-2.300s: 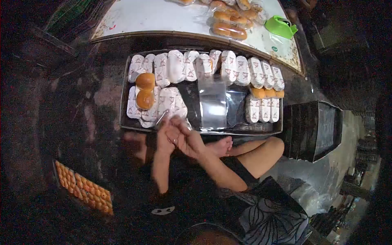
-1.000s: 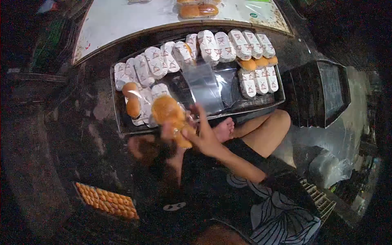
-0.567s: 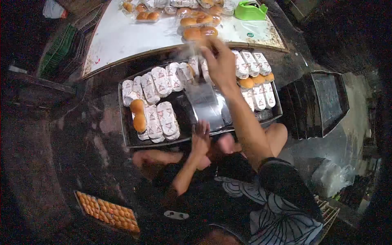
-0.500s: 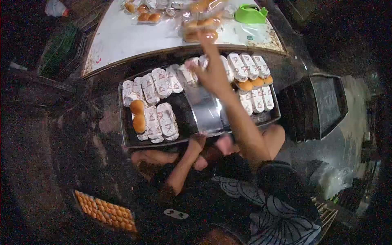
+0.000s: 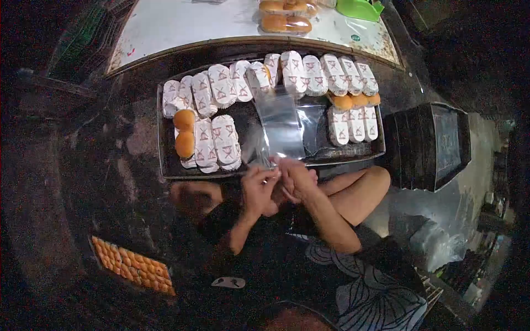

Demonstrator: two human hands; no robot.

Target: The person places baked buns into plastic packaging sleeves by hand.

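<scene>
My left hand [image 5: 258,190] is at the front edge of a dark tray [image 5: 237,175], its fingers pinched on a clear plastic bag [image 5: 255,144]. My right hand [image 5: 297,177] meets it there, fingers closed at the same bag's edge, slightly blurred. Beyond them, a stack of flat clear plastic bags [image 5: 282,121] lies across the tray's middle. Buns in white printed paper cups [image 5: 222,85] line the back of the tray, several turned paper side up. More paper-cupped buns [image 5: 224,138] sit at the left front, beside two bare golden tops [image 5: 184,134]. Others [image 5: 356,126] stand at the right.
Behind the tray, a white table [image 5: 193,25] carries bagged buns [image 5: 286,23] and a green tape dispenser [image 5: 360,9]. Stacked dark trays [image 5: 425,146] stand at the right. On the floor at lower left is a tray of golden buns [image 5: 132,266]. A clear plastic bundle [image 5: 439,240] lies at lower right.
My right hand has come back from over the far side of the tray to join my left hand at the front edge. The view has tilted downward.
</scene>
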